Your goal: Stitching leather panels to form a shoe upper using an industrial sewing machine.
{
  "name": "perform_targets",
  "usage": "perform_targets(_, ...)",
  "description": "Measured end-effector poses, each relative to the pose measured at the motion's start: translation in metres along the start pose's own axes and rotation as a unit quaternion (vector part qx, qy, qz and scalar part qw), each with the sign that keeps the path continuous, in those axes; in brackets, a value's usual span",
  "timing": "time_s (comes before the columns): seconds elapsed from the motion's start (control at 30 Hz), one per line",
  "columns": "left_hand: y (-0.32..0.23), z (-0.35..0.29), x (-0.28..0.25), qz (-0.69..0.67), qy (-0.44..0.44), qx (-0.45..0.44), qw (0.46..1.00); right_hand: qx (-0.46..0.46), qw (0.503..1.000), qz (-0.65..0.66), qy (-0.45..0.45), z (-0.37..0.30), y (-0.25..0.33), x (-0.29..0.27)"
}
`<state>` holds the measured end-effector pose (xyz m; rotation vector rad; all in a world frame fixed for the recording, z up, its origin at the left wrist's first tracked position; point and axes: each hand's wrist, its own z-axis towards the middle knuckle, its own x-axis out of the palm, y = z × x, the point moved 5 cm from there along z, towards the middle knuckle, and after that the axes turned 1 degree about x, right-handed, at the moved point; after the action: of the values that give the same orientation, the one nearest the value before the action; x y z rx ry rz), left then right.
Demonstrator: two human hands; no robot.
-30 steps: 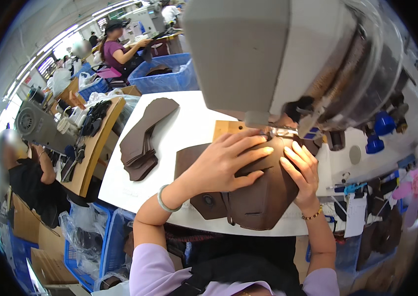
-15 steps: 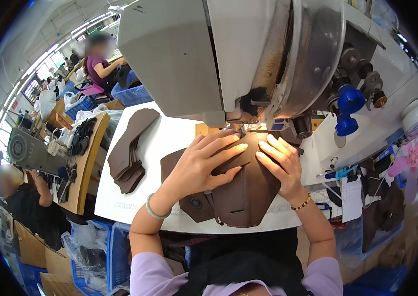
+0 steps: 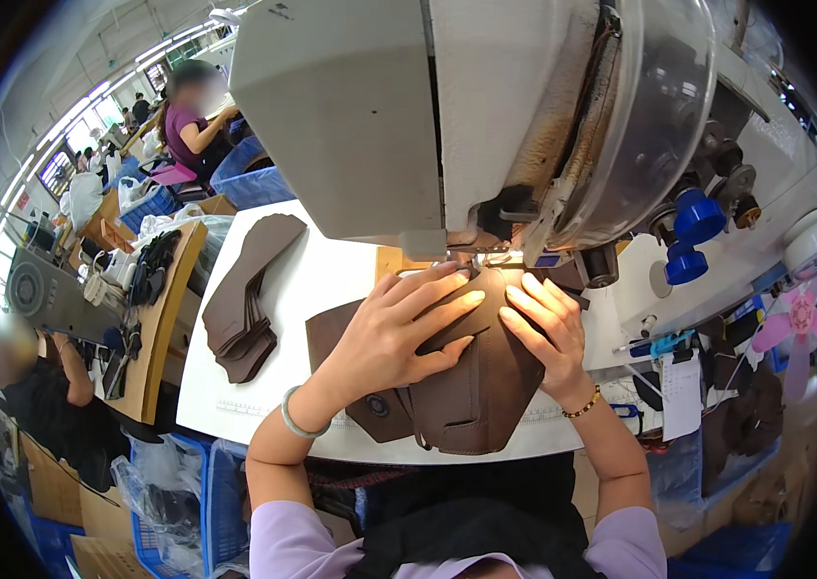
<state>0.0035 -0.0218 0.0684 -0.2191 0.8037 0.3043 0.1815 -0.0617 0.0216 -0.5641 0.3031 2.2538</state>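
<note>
Under the head of a sewing machine (image 3: 360,116) lies a brown leather-like sewn piece (image 3: 476,400), its far edge by the lit presser foot (image 3: 474,261). My left hand (image 3: 399,328) rests flat on its left part, fingers stretched toward the needle area, thumb pointing right. On the right part my right hand (image 3: 548,333) lies flat with fingers extended, fingertips close to the presser foot. The needle itself is too small to make out. A darker flap with a round dark badge (image 3: 378,405) shows below my left wrist.
A stack of curved brown pieces (image 3: 246,289) lies left on the white table (image 3: 220,391). Blue tension knobs (image 3: 698,217) and a pink fan (image 3: 802,323) are at right. Blue crates (image 3: 218,511) stand below the table's left edge. Two other people work at the left.
The view has shifted slightly, so the machine head appears further right and lower. Both hands stay flat on the brown piece, with hardly any visible movement against it.
</note>
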Motion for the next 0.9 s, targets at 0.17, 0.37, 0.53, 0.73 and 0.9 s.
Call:
perform_targets(0.17,-0.0027,-0.0007,-0.0013,0.007,-0.009,-0.002,1.0,0.001,1.0,-0.004,-0.004,-0.0023,0.0009,0.0003)
perform_targets(0.37,-0.0009,-0.0025,-0.0007,0.012,-0.001,0.004,1.0,-0.003,1.0,-0.007,-0.009,-0.0041,0.0005,0.0024)
perform_targets(0.53,0.0014,-0.0029,-0.0001,0.018,0.011,0.01,1.0,-0.007,1.0,-0.006,-0.013,-0.0015,-0.0009,0.0028)
perform_targets(0.73,0.0013,-0.0032,0.0008,0.019,0.014,0.017,1.0,-0.017,1.0,-0.002,-0.02,-0.0048,-0.0018,0.0037)
perform_targets(0.9,-0.0029,-0.0037,0.0001,0.014,0.023,0.022,0.999,-0.03,0.999,-0.007,-0.022,-0.008,-0.0005,0.0036)
